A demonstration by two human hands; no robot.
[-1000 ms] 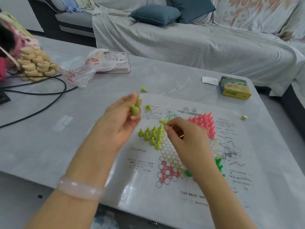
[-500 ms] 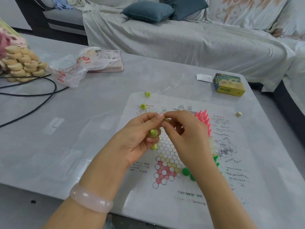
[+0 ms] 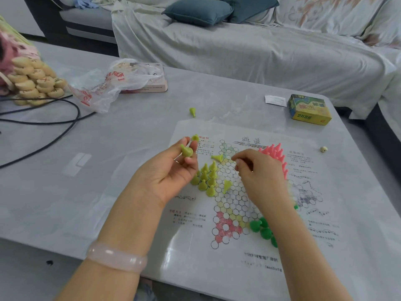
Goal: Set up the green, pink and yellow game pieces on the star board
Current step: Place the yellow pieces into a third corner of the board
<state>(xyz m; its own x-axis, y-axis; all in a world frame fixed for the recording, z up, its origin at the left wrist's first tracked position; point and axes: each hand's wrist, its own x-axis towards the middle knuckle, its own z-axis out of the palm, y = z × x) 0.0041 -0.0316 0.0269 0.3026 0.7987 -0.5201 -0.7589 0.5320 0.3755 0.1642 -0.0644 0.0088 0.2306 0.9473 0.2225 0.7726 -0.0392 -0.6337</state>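
The left hand (image 3: pixel 171 170) is raised palm-up over the left edge of the star board (image 3: pixel 236 253), a thin printed sheet lying on the grey table (image 3: pixel 134 131); its thumb and fingers are curled in a grip on one yellow piece (image 3: pixel 187 150), held tilted, with what looks like a second yellowish piece at its fingertips. A pale bangle (image 3: pixel 117 256) sits on that wrist. The right hand (image 3: pixel 260 174) hovers over the middle of the board, fingers bent with fingertips drawn close together, and holds nothing that I can make out. Just right of the left palm, a cluster of standing yellow pieces (image 3: pixel 206 178) fills the board's left point. Two more yellow ones are off their bases: a toppled piece (image 3: pixel 217 157) at the far side of the cluster, and a leaning piece (image 3: pixel 226 186) to its right (it looks tipped, though whether it is falling or resting is unclear). A stray yellow piece (image 3: pixel 192 111) lies on the bare table beyond the board. The pink pieces (image 3: pixel 276 154) stand packed in the far right point, partly behind the right hand. The green pieces (image 3: pixel 261 229) sit in the near right point, partly hidden by the right forearm. Far right stands a small yellow box (image 3: pixel 309 110), far left a plastic bag (image 3: pixel 108 83) and black cables (image 3: pixel 54 121).
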